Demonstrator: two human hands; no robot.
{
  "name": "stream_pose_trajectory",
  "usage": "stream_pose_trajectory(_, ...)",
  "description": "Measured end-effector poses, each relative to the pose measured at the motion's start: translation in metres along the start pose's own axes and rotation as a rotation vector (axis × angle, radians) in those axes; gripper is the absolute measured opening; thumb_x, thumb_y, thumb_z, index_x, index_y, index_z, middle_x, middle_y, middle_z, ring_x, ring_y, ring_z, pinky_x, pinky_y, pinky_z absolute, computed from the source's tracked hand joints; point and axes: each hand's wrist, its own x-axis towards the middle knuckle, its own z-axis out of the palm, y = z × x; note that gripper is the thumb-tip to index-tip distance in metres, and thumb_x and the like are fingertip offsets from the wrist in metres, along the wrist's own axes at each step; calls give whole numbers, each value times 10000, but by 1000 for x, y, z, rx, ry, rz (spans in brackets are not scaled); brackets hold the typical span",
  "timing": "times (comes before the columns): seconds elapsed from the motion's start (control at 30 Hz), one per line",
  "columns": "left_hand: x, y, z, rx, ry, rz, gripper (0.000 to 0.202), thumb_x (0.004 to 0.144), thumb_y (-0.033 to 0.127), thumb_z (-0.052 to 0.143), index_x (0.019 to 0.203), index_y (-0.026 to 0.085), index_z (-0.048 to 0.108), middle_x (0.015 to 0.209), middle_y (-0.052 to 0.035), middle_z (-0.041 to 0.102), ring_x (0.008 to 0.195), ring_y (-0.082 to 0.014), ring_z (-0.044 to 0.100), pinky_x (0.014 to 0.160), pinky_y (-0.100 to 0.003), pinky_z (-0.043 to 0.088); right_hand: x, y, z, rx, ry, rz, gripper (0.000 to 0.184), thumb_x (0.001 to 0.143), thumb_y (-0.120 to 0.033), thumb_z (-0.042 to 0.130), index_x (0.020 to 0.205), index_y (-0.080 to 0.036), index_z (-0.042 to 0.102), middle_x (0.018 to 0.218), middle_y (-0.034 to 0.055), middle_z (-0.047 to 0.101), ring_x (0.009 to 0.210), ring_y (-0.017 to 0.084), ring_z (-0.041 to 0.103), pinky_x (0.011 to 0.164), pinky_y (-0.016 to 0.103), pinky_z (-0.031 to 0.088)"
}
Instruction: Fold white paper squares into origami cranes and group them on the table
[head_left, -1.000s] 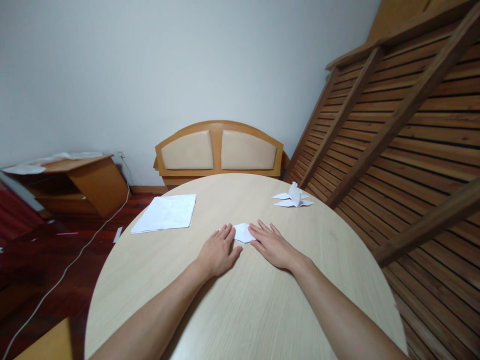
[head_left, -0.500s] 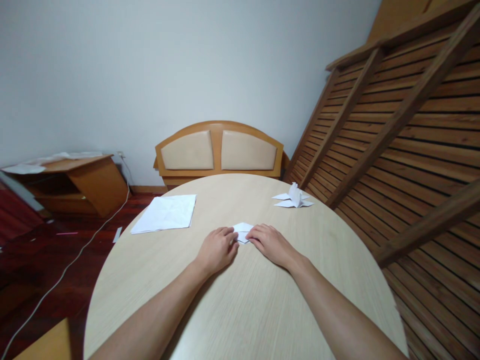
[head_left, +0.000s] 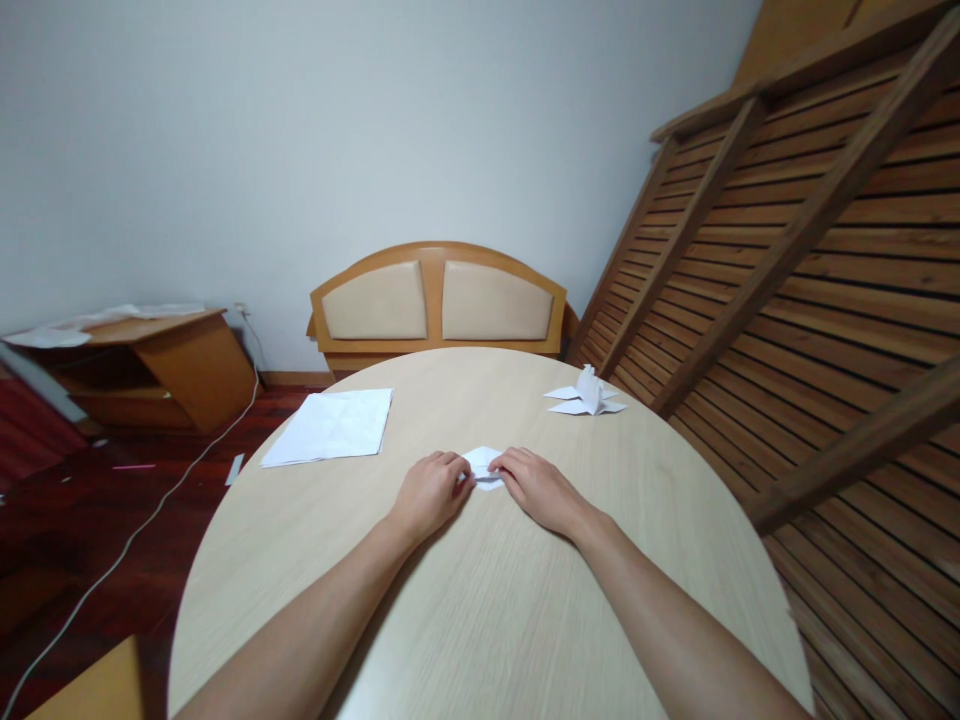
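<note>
A small folded piece of white paper (head_left: 484, 462) lies on the round table (head_left: 480, 610), between my two hands. My left hand (head_left: 435, 490) grips its left side, with the fingers curled and the tips close together. On the opposite side, my right hand (head_left: 536, 485) pinches the paper's right part with thumb and forefinger. A flap at the paper's middle stands slightly raised, leaving a dark gap beneath it. The fingers hide both side edges of the paper.
A stack of white paper sheets (head_left: 330, 427) lies at the table's left. Folded white paper figures (head_left: 587, 395) stand at the far right. Beyond the table are a headboard (head_left: 435, 300), a wooden slatted frame (head_left: 810, 270) and a low cabinet (head_left: 187, 370).
The paper's near flap has lifted at the middle, where it lay flatter before. My fingers have shifted slightly on its sides; the other things stay in place.
</note>
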Motion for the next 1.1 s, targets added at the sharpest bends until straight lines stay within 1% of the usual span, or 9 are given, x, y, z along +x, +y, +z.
stream_pose_trajectory(0.1, 2, -2, 2, 14, -4, -6, 159, 962, 279, 518, 958, 193, 651, 978, -72, 697, 924, -221, 626, 815, -323, 486, -1, -3, 0, -1, -3, -4, 208, 937, -109, 494, 1034, -190, 659, 1006, 56, 673, 975, 191, 606, 880, 313, 460)
stream_pose_trajectory(0.23, 3, -4, 6, 5, 5, -3, 136, 961, 261, 531, 971, 180, 640, 1007, -74, 689, 966, -227, 615, 846, -330, 489, -1, -6, 1, -21, 3, -5, 94, 923, -191, 583, 953, -197, 672, 944, 44, 670, 933, 195, 600, 832, 311, 452)
stream_pose_trajectory(0.37, 2, -3, 8, -14, 20, 9, 149, 969, 259, 506, 952, 174, 628, 1015, -83, 671, 977, -226, 602, 871, -338, 491, 2, -6, 8, -43, 39, 52, 138, 959, -235, 554, 904, -193, 674, 895, 42, 659, 896, 192, 595, 808, 312, 443)
stream_pose_trajectory(0.5, 0, -1, 8, -25, 36, 24, 172, 971, 255, 474, 927, 173, 618, 997, -89, 649, 968, -226, 589, 885, -353, 488, 4, -4, 15, -30, 80, 93, 141, 960, -232, 549, 885, -184, 659, 925, 47, 639, 912, 185, 590, 822, 306, 441)
stream_pose_trajectory(0.8, 1, -9, 9, -120, 50, 28, 74, 922, 217, 559, 949, 181, 617, 970, -68, 656, 921, -221, 588, 822, -344, 495, 5, 5, 21, 42, 112, 166, 89, 935, -208, 572, 900, -191, 652, 915, 41, 653, 888, 182, 597, 794, 291, 443)
stream_pose_trajectory(0.87, 0, -12, 8, -138, 49, 65, 163, 914, 173, 556, 1060, 188, 627, 1033, -74, 666, 966, -226, 595, 858, -361, 501, 5, 7, 21, 48, 111, 158, 90, 933, -191, 569, 910, -196, 656, 908, 38, 655, 885, 181, 598, 794, 290, 444)
stream_pose_trajectory(0.97, 0, -15, 6, -120, 26, 186, 389, 897, 81, 512, 1236, 245, 608, 1230, -77, 637, 1122, -232, 579, 971, -404, 477, 6, 8, 21, 42, 108, 144, 95, 939, -204, 569, 913, -205, 660, 903, 35, 656, 891, 183, 600, 795, 292, 447)
stream_pose_trajectory(1.03, 0, -16, 6, -98, -20, 274, 442, 905, 71, 474, 1278, 271, 603, 1356, -71, 588, 1226, -233, 545, 1037, -418, 447, 6, 8, 20, 31, 113, 147, 99, 942, -207, 565, 915, -206, 661, 910, 38, 658, 899, 186, 601, 794, 294, 452)
stream_pose_trajectory(1.1, -1, -16, 7, -81, -83, 330, 450, 920, 106, 455, 1325, 255, 580, 1429, -74, 547, 1295, -234, 514, 1089, -418, 418, 6, 8, 18, 15, 106, 151, 118, 947, -200, 550, 925, -201, 666, 928, 46, 665, 915, 190, 605, 806, 300, 459)
